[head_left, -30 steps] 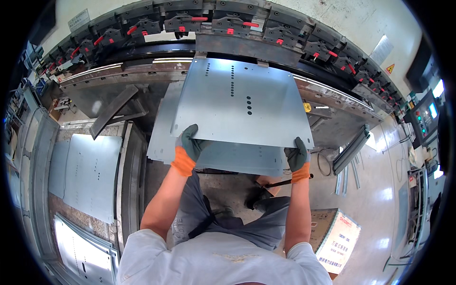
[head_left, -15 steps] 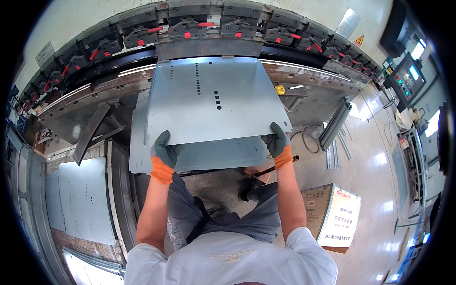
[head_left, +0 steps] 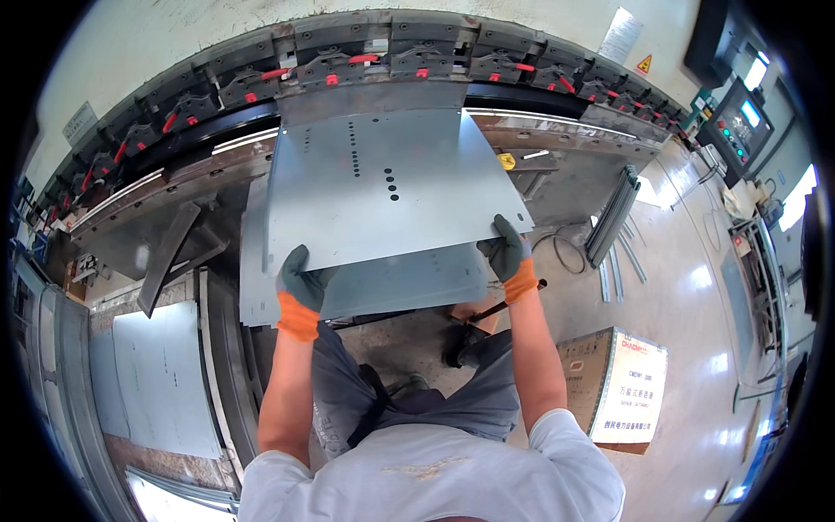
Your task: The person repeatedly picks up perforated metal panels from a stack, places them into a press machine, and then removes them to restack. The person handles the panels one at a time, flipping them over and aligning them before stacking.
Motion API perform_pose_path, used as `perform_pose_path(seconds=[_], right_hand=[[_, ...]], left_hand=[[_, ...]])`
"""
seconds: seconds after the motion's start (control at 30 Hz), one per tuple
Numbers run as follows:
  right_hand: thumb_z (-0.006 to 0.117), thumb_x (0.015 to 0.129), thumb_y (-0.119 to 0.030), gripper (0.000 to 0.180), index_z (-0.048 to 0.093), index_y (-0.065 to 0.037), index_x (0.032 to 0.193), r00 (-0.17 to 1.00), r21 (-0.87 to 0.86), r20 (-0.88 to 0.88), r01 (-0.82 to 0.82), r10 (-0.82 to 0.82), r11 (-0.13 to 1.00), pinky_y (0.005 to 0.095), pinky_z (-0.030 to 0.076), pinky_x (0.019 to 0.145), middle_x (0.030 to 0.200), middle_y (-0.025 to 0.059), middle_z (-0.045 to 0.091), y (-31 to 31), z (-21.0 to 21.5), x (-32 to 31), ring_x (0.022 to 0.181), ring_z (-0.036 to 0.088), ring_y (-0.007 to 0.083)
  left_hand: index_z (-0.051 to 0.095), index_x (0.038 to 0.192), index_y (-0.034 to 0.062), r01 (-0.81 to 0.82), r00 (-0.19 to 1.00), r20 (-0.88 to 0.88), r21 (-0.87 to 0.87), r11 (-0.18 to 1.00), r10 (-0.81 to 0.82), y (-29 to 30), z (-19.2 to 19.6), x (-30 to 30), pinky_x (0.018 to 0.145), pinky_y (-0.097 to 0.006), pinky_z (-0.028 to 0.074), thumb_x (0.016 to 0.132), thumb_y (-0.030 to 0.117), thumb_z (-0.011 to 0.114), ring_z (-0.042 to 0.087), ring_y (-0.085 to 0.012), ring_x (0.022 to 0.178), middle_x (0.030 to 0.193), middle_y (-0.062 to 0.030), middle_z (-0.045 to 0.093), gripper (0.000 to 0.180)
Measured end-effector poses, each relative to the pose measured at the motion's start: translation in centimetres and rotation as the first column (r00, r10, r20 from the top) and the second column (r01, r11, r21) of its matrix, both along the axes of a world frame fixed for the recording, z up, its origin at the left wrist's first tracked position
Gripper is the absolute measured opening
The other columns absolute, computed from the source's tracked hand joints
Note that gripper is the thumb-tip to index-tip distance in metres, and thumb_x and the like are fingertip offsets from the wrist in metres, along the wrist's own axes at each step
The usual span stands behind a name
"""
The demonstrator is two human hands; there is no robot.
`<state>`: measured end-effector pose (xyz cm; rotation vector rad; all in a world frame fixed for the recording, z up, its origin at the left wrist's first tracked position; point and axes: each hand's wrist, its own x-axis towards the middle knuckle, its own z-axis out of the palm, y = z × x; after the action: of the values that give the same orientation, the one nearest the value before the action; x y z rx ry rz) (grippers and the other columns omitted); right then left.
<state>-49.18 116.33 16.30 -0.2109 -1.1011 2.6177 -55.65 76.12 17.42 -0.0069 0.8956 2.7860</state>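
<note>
From the left, I see flat grey panels [head_left: 165, 374] lying low beside the machine, well apart from my work. My left hand [head_left: 300, 283], in a grey glove with an orange cuff, has its fingers [head_left: 294, 259] curled over the near left corner of the sheet [head_left: 383, 187], closed on the edge with the thumb hidden underneath. The sheet is a broad grey metal panel with rows of small punched holes; it lies tilted up and away from me, its far edge pushed in under the red-clipped tooling of the press brake [head_left: 365, 65], its near edge out in the air in my two hands. Just below it a stack [head_left: 409, 283] of like sheets rests on the machine's front surface. My right hand [head_left: 509, 257], gloved the same way, grips the near right corner, its fingers wrapped over the top face. I judge the sheet thin but wide, so fairly heavy and inclined to sag or flex in the middle if held at one point only; the two near corners, far apart, are the right places to hold it. It looks smooth and probably slippery, and the cut edges are likely sharp, so the gloves matter and the grip should stay firm. To the right, long metal strips [head_left: 613, 217] lean at the machine, and a cardboard box [head_left: 613, 387] stands on the floor.
</note>
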Motion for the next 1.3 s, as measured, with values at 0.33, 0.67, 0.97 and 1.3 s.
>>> perform_pose_path(seconds=[0.33,0.67,0.97,1.3], right_hand=[[0.046,0.107,-0.040,0.059,0.037,-0.001,0.150,0.930,0.254,-0.213,-0.243,0.300,0.936,0.0420,0.057,0.087,0.131,0.0257,0.060,1.0,0.0,7.2,0.105,0.068,0.0319],[0.052,0.104,-0.045,0.058,0.046,-0.006,0.146,0.978,-0.025,0.159,-0.133,0.136,0.991,0.0419,0.056,0.087,0.120,0.0182,0.066,0.3,-11.7,20.7,0.102,0.068,0.0293],[0.053,0.102,-0.045,0.050,0.055,-0.010,0.138,0.943,-0.157,0.224,-0.213,0.245,0.964,0.0458,0.057,0.083,0.120,0.0138,0.068,-0.2,-20.7,21.7,0.099,0.068,0.0302],[0.047,0.105,-0.046,0.045,0.055,-0.013,0.134,0.926,-0.288,0.233,-0.227,0.298,0.930,0.0494,0.053,0.092,0.127,0.0145,0.064,1.2,-22.3,21.9,0.108,0.064,0.0345]], left_hand=[[0.057,0.130,0.0016,0.017,0.952,-0.295,-0.230,0.973,-0.087,0.4,16.7,-4.4,0.098,-0.044,0.054,0.095,0.067,0.052,0.066,-0.0318,0.116,0.127,-0.0187,0.066,0.074],[0.057,0.120,-0.0065,-0.077,0.983,-0.185,-0.444,0.893,-0.007,0.9,20.2,-6.9,0.094,-0.047,0.057,0.086,0.074,0.060,0.068,-0.0354,0.108,0.117,-0.0242,0.067,0.088],[0.063,0.122,-0.0035,0.076,0.983,-0.119,-0.441,0.894,-0.142,-1.4,20.0,-7.1,0.089,-0.046,0.059,0.084,0.081,0.053,0.071,-0.0351,0.101,0.117,-0.0231,0.069,0.092],[0.047,0.140,-0.0086,0.224,0.972,-0.042,-0.141,0.964,-0.232,-7.2,18.5,-8.4,0.092,-0.040,0.057,0.086,0.077,0.055,0.063,-0.0351,0.119,0.135,-0.0267,0.059,0.102]])
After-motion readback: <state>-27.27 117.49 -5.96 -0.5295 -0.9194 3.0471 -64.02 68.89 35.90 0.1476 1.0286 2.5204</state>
